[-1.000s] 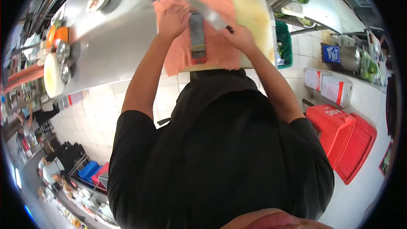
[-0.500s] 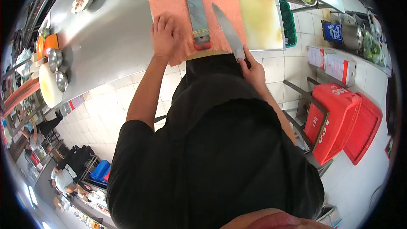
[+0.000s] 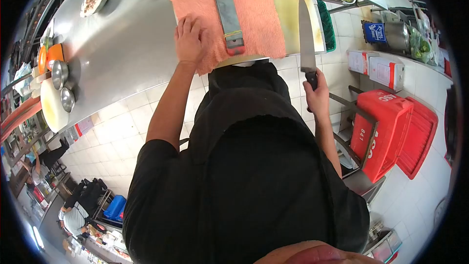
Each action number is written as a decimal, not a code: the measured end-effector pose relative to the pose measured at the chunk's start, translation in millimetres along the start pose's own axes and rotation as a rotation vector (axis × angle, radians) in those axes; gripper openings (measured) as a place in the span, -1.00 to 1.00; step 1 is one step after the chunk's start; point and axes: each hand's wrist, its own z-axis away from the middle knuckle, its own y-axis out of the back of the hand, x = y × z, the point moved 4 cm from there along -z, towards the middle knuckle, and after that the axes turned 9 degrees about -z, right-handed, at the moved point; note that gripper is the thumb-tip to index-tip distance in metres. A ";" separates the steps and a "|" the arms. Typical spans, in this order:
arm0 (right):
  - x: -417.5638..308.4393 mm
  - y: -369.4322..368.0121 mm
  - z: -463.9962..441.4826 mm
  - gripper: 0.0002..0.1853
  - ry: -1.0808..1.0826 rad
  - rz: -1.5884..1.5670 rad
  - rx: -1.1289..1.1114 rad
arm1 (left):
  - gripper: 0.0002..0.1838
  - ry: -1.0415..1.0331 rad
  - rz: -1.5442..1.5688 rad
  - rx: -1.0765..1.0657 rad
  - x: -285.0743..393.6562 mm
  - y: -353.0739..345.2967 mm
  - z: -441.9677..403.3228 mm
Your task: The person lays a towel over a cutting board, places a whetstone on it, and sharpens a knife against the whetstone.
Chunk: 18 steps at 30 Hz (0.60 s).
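Observation:
My right hand (image 3: 318, 93) is closed round the black handle of a large knife (image 3: 307, 34). Its blade points up and away, past the right part of the yellowish cutting board (image 3: 288, 0). My left hand (image 3: 189, 39) lies flat on the left side of a pink cloth (image 3: 259, 14), fingers spread. On that cloth, between the hands, rests a grey sharpening stone (image 3: 228, 17) in a holder with red ends, a yellow band around its near part. The cloth covers much of the board.
Steel bowls (image 3: 60, 74) and a white round board (image 3: 53, 105) are at the left. A plate of food (image 3: 94, 0) stands at the table's back. Red bins (image 3: 383, 132) are right of me; co-workers (image 3: 74, 220) are far off, lower left.
The knife in my right hand has moved from over the stone toward me, then right, off the cloth, its blade now upright in view. My left hand has slid from the stone onto the cloth.

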 end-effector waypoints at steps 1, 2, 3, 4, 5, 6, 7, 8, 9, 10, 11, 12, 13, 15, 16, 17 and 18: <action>-11.6 -8.9 -4.0 -0.41 0.005 -0.071 -0.029 | -0.50 0.003 0.006 0.000 -0.4 -0.5 1.2; -24.2 -18.6 -9.2 -0.41 0.011 -0.142 -0.057 | -0.51 0.005 0.011 0.003 -0.7 -0.9 1.3; -28.8 -30.9 -13.5 -0.39 -0.214 -0.316 -0.110 | -0.51 0.005 0.017 0.005 -0.9 -1.0 0.6; -34.0 -43.0 -21.9 -0.39 0.026 -0.235 -0.086 | -0.52 0.006 0.040 0.008 -0.2 -0.1 -0.8; -34.2 -49.8 -27.6 -0.38 0.135 -0.068 -0.045 | -0.52 0.007 0.064 0.009 0.9 1.0 0.0; -47.5 -60.5 -30.8 -0.37 0.241 0.100 -0.005 | -0.52 0.008 0.087 0.007 1.0 1.7 0.4; -49.9 -71.2 -33.2 -0.38 0.220 0.105 0.000 | -0.53 0.006 0.091 0.016 0.9 1.8 0.6; -48.6 -80.2 -35.4 -0.39 0.198 0.109 0.004 | -0.53 0.004 0.094 0.024 0.5 1.7 0.7; -40.4 -88.8 -37.2 -0.34 0.182 0.167 -0.026 | -0.54 0.000 0.097 0.032 0.0 1.1 0.6; -33.8 -94.6 -33.5 -0.33 0.205 0.199 -0.035 | -0.54 0.001 0.099 0.028 -0.9 -0.3 1.2; -27.3 -99.6 -29.8 -0.33 0.227 0.232 -0.044 | -0.54 0.002 0.101 0.024 -1.9 -1.9 1.6; -22.2 -103.2 -27.0 -0.32 0.251 0.266 -0.054 | -0.55 0.005 0.102 0.021 -1.7 -2.4 1.4; -14.3 -102.9 -22.6 -0.31 0.212 0.321 -0.060 | -0.55 0.007 0.096 0.018 -1.0 -3.3 1.5; -0.9 -93.0 -9.2 -0.32 0.120 0.332 -0.111 | -0.55 0.014 0.079 0.008 -2.0 -2.1 3.2; 5.5 -86.3 -0.4 -0.33 0.072 0.335 -0.134 | -0.55 0.016 0.071 0.006 -2.0 -1.0 3.4; 11.9 -77.8 8.7 -0.33 0.098 0.334 -0.113 | -0.55 0.019 0.062 0.008 -1.3 -0.3 2.1; 19.6 -69.4 17.9 -0.32 0.069 0.361 -0.123 | -0.55 0.022 0.054 0.011 -1.1 0.5 1.2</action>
